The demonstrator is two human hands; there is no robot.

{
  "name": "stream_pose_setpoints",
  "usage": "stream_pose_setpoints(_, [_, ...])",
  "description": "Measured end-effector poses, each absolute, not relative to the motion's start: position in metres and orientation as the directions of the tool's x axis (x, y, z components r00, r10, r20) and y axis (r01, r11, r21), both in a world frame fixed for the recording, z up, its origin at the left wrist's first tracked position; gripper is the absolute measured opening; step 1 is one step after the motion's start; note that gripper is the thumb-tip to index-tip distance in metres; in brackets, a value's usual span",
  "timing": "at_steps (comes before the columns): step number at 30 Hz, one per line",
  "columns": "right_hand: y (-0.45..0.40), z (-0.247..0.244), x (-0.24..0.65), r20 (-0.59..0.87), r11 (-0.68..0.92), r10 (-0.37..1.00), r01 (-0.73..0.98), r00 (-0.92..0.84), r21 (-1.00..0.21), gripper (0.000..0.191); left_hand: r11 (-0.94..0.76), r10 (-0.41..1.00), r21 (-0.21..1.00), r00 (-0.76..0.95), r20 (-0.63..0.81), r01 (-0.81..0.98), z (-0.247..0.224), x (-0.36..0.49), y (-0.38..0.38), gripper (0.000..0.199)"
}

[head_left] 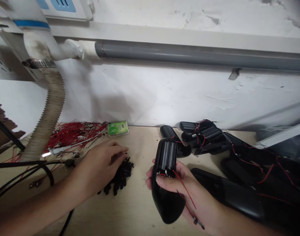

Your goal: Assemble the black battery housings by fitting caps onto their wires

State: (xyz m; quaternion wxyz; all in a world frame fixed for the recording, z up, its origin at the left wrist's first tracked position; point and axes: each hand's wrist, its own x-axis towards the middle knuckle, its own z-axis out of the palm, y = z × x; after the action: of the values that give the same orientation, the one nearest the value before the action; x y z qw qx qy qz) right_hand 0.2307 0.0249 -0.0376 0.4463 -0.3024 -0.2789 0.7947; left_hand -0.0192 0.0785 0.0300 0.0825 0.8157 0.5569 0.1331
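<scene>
My left hand [101, 167] rests curved over a pile of small black plastic parts [120, 178], and I cannot tell whether its fingers hold a piece. My right hand [179, 186] grips a curved black plastic housing [167, 206] upright. A black battery holder [167, 155] sits in the housing's upper end, and a thin red wire [185, 190] trails down across my palm. Several similar black housings [204, 137] lie just beyond and to the right of my right hand.
On the light wooden table [140, 216] lie a tangle of red wires [73, 136], a green packet [118, 128] and black cables [22, 167]. A corrugated hose [49, 114] drops onto the table at left. A grey pipe [189, 54] runs along the white wall behind.
</scene>
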Motion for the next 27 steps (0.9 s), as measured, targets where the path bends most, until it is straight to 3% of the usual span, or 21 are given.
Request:
stream_pose_setpoints(13, [0.025,-0.036,0.231,-0.224,-0.433,0.882,-0.528,-0.414,-0.731,0.038,-0.254,0.967,0.282,0.246,0.063,0.925,0.033,-0.013,0.081,0.031])
stream_pose_setpoints(27, [0.026,-0.037,0.229,-0.233,-0.436,0.885,-0.546,-0.403,-0.715,0.038,-0.269,0.958,0.299,0.224,0.177,0.915,0.035,-0.015,0.073,0.030])
